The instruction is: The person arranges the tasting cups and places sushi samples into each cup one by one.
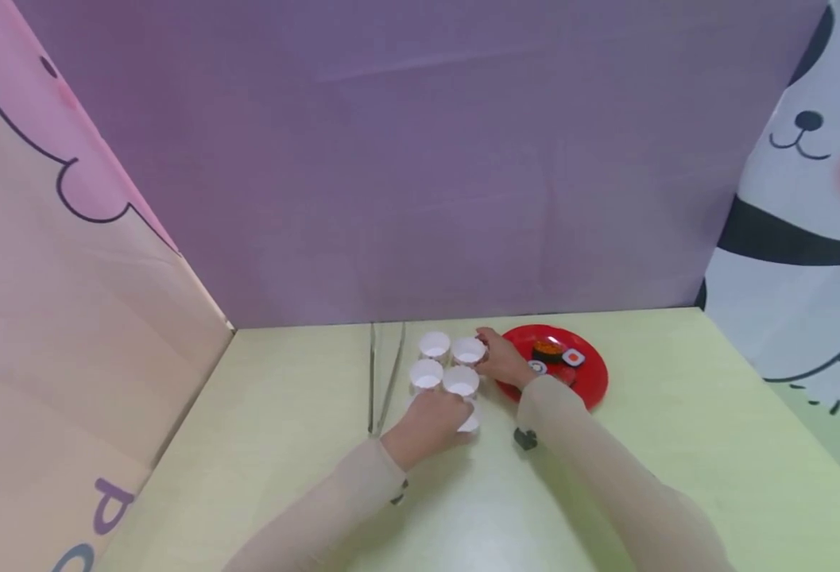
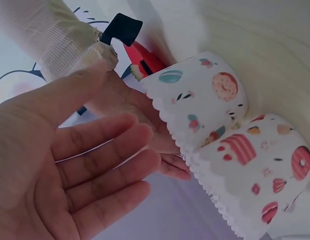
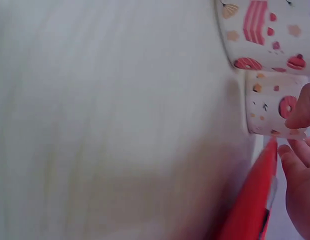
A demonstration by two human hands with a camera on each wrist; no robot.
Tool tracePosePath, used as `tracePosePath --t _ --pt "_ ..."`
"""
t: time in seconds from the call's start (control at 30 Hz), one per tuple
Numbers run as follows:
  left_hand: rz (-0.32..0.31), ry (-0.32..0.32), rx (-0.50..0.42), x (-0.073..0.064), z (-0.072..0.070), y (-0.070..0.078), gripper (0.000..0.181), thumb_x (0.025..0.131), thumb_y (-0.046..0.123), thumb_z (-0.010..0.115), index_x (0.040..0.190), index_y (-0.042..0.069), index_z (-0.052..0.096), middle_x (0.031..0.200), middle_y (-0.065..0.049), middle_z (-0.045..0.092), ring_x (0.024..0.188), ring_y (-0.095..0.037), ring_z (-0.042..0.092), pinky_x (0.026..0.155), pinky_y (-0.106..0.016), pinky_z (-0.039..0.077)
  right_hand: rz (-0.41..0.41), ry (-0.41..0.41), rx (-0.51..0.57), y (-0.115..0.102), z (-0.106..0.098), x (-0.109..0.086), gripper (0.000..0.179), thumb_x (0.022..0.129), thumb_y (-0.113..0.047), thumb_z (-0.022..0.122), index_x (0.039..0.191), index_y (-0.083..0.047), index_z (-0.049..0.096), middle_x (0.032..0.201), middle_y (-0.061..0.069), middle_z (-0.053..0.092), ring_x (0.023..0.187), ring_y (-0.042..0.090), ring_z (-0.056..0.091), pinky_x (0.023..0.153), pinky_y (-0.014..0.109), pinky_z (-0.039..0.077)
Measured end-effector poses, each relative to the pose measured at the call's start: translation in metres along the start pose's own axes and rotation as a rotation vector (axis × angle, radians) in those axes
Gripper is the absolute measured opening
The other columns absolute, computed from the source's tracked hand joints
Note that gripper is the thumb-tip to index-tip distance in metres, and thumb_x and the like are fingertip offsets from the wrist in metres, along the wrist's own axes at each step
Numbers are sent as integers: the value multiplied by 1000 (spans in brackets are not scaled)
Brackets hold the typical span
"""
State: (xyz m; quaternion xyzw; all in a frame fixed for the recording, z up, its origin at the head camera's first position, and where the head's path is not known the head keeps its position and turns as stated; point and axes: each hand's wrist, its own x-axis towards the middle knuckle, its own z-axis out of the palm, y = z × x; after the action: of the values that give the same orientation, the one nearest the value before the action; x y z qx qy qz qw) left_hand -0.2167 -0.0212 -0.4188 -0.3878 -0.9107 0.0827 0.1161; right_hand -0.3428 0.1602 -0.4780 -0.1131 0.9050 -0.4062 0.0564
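Right of the head view's lower centre, the right hand (image 1: 507,364) is curling its fingers round the far-right scalloped baking cup (image 1: 469,350). Lower down, the left hand (image 1: 428,427) is partly hiding the nearest cups (image 1: 470,423), its fingers loosely stretched, holding nothing. Other cups (image 1: 460,383) are standing between; tongs (image 1: 372,381) are lying left, toy sushi (image 1: 548,350) right on a red plate (image 1: 597,389). Squeezing too firmly could be denting the cup; the right sleeve (image 1: 559,409), overhanging, could be bumping the plate.

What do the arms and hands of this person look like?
The left sleeve and right sleeve are long, plain and pale beige. The left hand and right hand wear no gloves. A black piece sits at the right cuff, its purpose unclear.
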Motion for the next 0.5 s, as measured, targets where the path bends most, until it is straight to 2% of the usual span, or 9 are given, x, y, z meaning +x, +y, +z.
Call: tracePosePath --t 0.1,0.17,0.23,0.3,0.4,0.5 --pt "-19 5 -12 1 -1 -3 37 81 54 65 85 17 67 67 6 61 55 -6 49 50 -24 46 5 -10 25 1 -5 -2 77 81 -5 68 145 -1 25 140 21 41 116 34 49 102 48 40" --pt "-35 30 -25 0 -3 -5 39 83 55 62 84 16 67 63 6 58 52 -7 46 47 -24 45 -3 -18 14 1 -9 -4 78 82 -5 67 146 -2 23 143 19 40 117 33 48 102 47 40" --pt "-54 60 -41 -1 -4 -9 40 85 53 61 81 14 66 60 5 56 51 -8 45 46 -24 43 12 -26 15 -2 -15 -9 78 83 -6 65 148 -5 21 145 15 39 110 37 51 96 48 44" --pt "-69 81 -55 -2 -6 -13 39 87 50 60 79 13 66 59 4 55 51 -9 45 45 -23 42 19 -24 14 -5 -22 -14 79 84 -5 63 149 -9 19 146 12 37 113 36 49 95 47 45" --pt "-85 90 -73 -5 -10 -20 36 90 45 58 77 12 66 61 3 56 53 -10 46 45 -22 40 2 -16 28 -9 -33 -22 77 85 -2 60 149 -9 18 147 15 35 118 40 45 94 49 46" --pt "-108 105 -83 -7 -13 -28 33 91 42 58 79 12 66 65 3 57 56 -10 50 47 -21 42 -24 14 26 -11 -45 -27 74 87 -3 59 148 -6 19 147 17 34 131 37 34 102 49 39"
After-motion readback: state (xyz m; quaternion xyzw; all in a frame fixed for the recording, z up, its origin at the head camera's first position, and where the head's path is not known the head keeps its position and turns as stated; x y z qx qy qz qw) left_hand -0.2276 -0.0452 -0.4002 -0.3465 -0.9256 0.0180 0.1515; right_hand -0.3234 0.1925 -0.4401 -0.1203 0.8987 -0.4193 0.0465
